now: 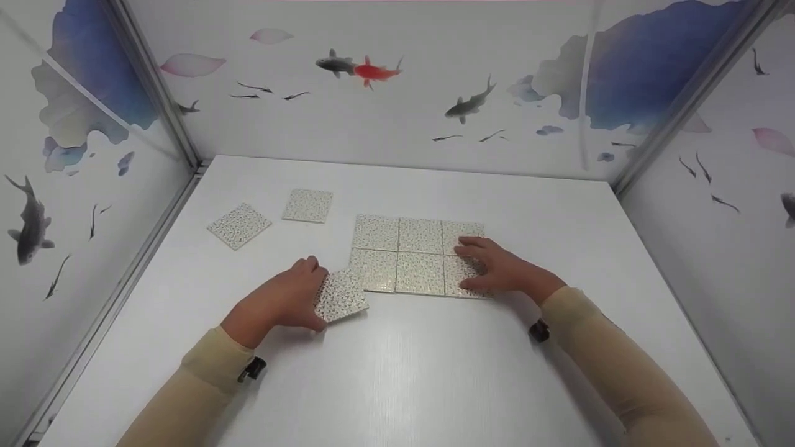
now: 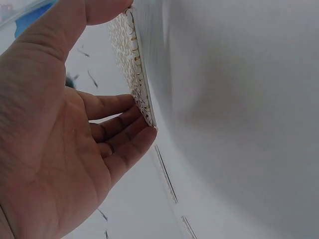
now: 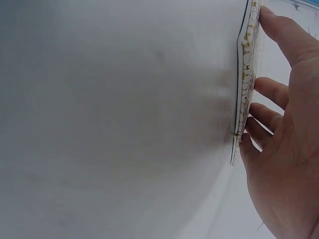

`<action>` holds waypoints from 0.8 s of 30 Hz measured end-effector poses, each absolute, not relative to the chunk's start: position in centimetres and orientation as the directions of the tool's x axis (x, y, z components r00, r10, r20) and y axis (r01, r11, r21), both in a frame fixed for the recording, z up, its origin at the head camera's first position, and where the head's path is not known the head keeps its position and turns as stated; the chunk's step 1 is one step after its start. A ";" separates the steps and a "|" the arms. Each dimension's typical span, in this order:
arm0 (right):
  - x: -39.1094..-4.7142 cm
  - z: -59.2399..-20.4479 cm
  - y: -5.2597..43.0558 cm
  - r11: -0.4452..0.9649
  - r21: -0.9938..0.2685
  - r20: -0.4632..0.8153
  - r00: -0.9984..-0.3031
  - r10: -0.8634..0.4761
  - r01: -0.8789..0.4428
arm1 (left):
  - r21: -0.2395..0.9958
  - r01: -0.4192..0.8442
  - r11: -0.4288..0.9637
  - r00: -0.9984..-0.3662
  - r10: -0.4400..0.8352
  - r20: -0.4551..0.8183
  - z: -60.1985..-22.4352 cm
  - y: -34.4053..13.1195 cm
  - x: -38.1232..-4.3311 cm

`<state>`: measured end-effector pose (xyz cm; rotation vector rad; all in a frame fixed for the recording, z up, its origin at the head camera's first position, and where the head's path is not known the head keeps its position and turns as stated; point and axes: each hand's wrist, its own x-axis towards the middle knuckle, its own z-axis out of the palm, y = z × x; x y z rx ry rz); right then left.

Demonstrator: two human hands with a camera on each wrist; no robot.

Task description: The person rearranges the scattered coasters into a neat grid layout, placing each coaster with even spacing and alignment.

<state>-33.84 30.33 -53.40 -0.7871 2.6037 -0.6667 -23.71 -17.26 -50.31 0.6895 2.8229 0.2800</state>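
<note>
My left hand (image 1: 282,301) grips a square speckled tile (image 1: 341,296) by its edges, thumb on the near side and fingers on the far side. In the left wrist view that tile (image 2: 130,64) shows its white edge with gold flecks. The held tile is turned at an angle and overlaps the near left corner of a block of matching tiles (image 1: 420,273), laid in two rows. On the right end of this block my right hand (image 1: 500,264) rests with spread fingers. The right wrist view has its fingertips (image 3: 252,108) at the tiles' patterned surface (image 3: 257,50).
Two loose tiles lie at the far left of the white table (image 1: 397,372): one turned like a diamond (image 1: 240,226), the other nearly square-on (image 1: 308,205). White panels (image 1: 397,124) painted with fish and petals stand around the back and sides.
</note>
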 end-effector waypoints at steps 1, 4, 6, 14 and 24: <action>-33.9 -53.5 30.4 0.737 -0.523 -0.179 -0.790 -0.587 -0.428 | 0.234 0.438 0.868 -0.861 0.480 -0.168 -50.3 -17.0 -23.7; -33.9 -53.7 30.4 0.736 -0.526 -0.178 -0.791 -0.585 -0.426 | 0.236 0.457 0.858 -0.850 0.499 -0.168 -50.3 -16.3 -23.6; -33.9 -53.7 30.4 0.737 -0.526 -0.180 -0.792 -0.584 -0.424 | 0.236 0.473 0.849 -0.841 0.515 -0.167 -50.2 -15.9 -23.5; -33.9 -53.3 30.3 0.729 -0.556 -0.194 -0.790 -0.581 -0.399 | 0.199 0.585 0.786 -0.779 0.613 -0.130 -50.5 -14.4 -23.8; -33.8 -53.2 30.3 0.732 -0.548 -0.196 -0.789 -0.583 -0.405 | 0.162 0.651 0.742 -0.734 0.669 -0.115 -50.7 -12.7 -23.6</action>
